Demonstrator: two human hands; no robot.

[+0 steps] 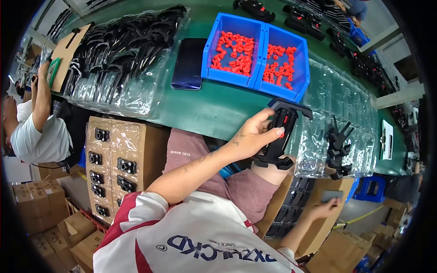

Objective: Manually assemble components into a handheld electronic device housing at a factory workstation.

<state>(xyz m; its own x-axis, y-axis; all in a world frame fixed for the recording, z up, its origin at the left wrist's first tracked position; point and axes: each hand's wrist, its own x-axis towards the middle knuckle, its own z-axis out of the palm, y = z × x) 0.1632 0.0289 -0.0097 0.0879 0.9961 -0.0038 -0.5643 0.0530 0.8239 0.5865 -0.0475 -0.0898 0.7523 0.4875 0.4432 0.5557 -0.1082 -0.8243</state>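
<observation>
My left hand [260, 133] is closed round a black spring-clamp holder [283, 132], its thumb beside a small red piece on the body. The holder stands lengthwise over the table's near edge, with wide jaws at its top and bottom. Low on the right, my right hand [328, 208] is blurred, with its fingers curled beside a flat grey rectangle [331, 196]. Whether it grips that rectangle cannot be made out. Beyond the holder, a blue two-part bin [258, 85] contains many small red pieces [233, 52]. Several black clamp parts [339, 148] lie right of the holder on clear plastic.
A dark phone [189, 63] lies left of the bin on the green table [193, 109]. Black parts [123, 50] are heaped at the far left. Cardboard boxes [132, 145] with black pieces flank my legs. A co-worker [41, 132] sits at left; a blue stool [371, 189] stands right.
</observation>
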